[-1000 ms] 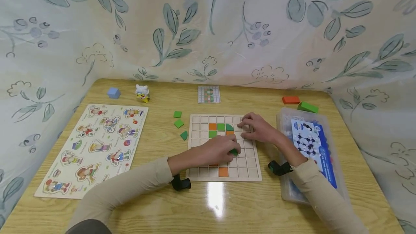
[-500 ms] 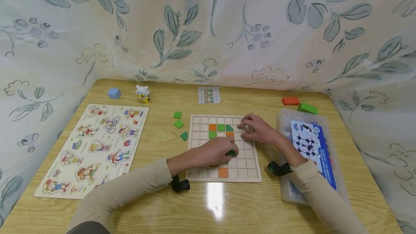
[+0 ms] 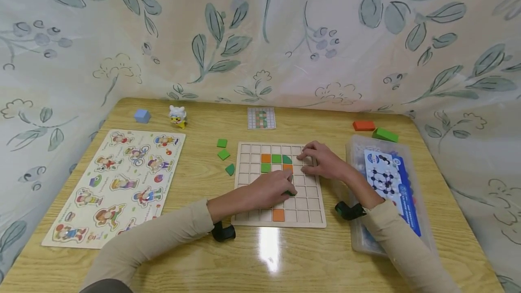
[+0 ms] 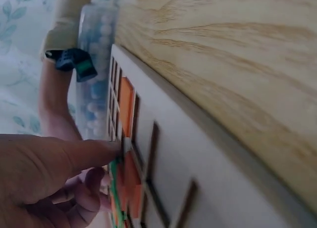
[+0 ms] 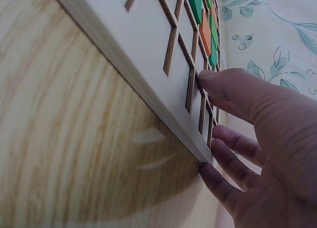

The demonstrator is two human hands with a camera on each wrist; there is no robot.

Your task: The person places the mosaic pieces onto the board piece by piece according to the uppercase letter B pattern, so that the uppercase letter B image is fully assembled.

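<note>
A wooden grid board (image 3: 309,203) lies mid-table, with orange and green tiles in some cells. Over its centre, my left hand (image 3: 269,188) pinches a dark green tile (image 3: 290,193), mostly hidden under the fingers; in the left wrist view only a thin green edge shows by the thumb. An orange tile (image 3: 278,215) sits in the near row. Toward the far side are a green quarter-round tile (image 3: 286,159) and an orange tile (image 3: 287,167). My right hand (image 3: 323,162) rests at the board's right edge, fingers spread and touching it, as the right wrist view shows.
Left of the board lie loose green tiles (image 3: 223,154). A pattern card (image 3: 262,118) is behind it. At left are a picture puzzle (image 3: 116,198), a blue block (image 3: 142,115) and a figurine (image 3: 177,116); at right, a plastic box (image 3: 360,234), red block (image 3: 364,125) and green block (image 3: 385,135).
My left hand has shifted slightly left and lower over the board, and less of the dark green tile shows under its fingers. The right hand stays in place.
</note>
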